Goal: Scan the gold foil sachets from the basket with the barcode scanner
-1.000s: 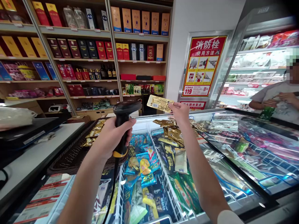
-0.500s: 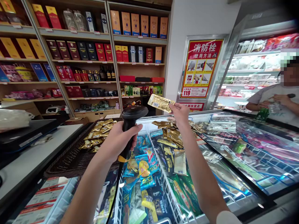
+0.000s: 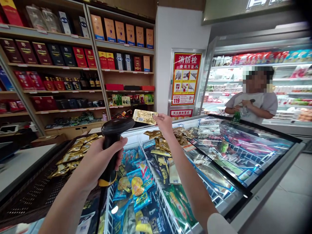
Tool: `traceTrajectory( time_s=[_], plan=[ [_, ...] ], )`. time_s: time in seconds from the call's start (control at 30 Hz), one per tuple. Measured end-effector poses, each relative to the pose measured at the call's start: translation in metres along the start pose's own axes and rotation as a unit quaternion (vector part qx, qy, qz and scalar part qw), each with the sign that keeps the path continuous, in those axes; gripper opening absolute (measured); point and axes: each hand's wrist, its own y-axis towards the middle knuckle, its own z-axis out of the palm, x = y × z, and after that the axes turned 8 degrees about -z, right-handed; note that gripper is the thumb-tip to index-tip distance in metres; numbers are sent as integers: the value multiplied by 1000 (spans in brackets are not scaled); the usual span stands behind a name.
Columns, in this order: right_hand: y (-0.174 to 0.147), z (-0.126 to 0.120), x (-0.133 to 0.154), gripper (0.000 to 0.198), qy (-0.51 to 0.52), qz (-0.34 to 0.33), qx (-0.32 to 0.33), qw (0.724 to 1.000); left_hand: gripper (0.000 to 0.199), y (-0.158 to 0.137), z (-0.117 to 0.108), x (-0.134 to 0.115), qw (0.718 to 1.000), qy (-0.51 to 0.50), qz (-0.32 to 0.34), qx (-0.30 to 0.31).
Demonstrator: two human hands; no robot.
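- fingers?
- left hand (image 3: 96,159) wrapped snug round one scanner (image 3: 116,127). right hand (image 3: 164,123) pinches one gold packet (image 3: 145,117) by its end.
- packet where?
- held up over the freezer (image 3: 268,183), just right of the scanner head.
- counts?
- one packet pile (image 3: 79,147) in the basket (image 3: 36,195), another pile (image 3: 163,142) at the freezer. exact numbers unclear.

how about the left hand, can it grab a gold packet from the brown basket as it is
Probably not: the left hand is closed around the scanner, which would likely need setting down first, though the gold packets lie uncovered in the brown basket.
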Motion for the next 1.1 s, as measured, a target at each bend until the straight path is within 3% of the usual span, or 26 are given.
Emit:
traceTrajectory(
  time_s=[0.27,0.47,0.67,0.83,0.97,1.1],
  plan=[
    [10,-9,-36,35,-144,-43,-62,987,31,-3,3,-3,1000,-21,13,16],
    [16,-39,-72,16,-368,2,62,928,31,-5,2,-1,999,-18,15,22],
    [20,-76,-102,33,-328,36,-16,944,34,-4,3,1,999,-13,18,31],
    [16,-97,-101,47,-416,139,-85,894,32,-3,2,3,999,1,21,24],
    [14,-79,-90,59,-416,127,-9,901,33,-3,2,3,999,11,35,28],
    [7,-34,-77,65,-379,75,77,919,31,-5,4,2,999,-5,30,31]
  ],
)
